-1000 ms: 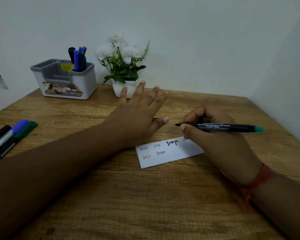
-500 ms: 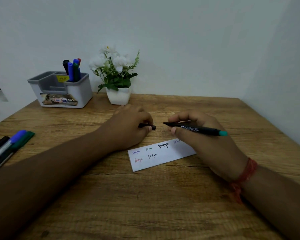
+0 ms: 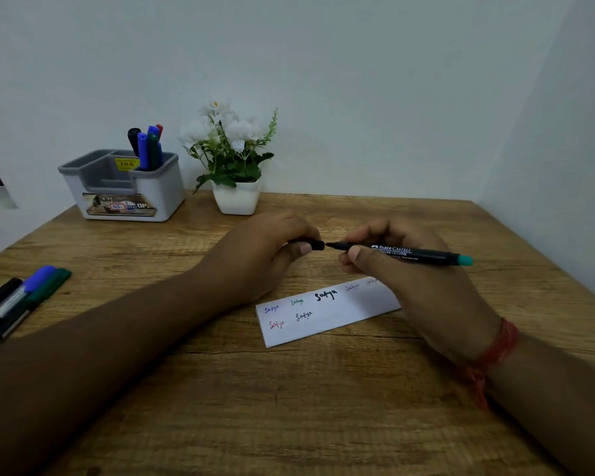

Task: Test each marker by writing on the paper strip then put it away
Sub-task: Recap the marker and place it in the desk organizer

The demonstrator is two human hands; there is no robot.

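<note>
My right hand (image 3: 402, 269) grips a black marker (image 3: 413, 254) with a teal end, held level above the table with its tip pointing left. My left hand (image 3: 261, 259) pinches the marker's black cap (image 3: 311, 244), whose open end almost meets the tip. Below both hands lies the white paper strip (image 3: 327, 312) with several small written words in different colours; my right hand covers its right end. A grey and white pen holder (image 3: 124, 187) at the back left has several markers (image 3: 146, 146) standing in it.
Three loose markers (image 3: 21, 300) lie at the table's left edge. A white pot of white flowers (image 3: 234, 166) stands beside the holder. Walls close off the back and right sides of the wooden table (image 3: 289, 407).
My left hand was spread flat over the table, then curled and picked up the cap. It has brought the cap up to the marker tip. The view has shifted slightly.
</note>
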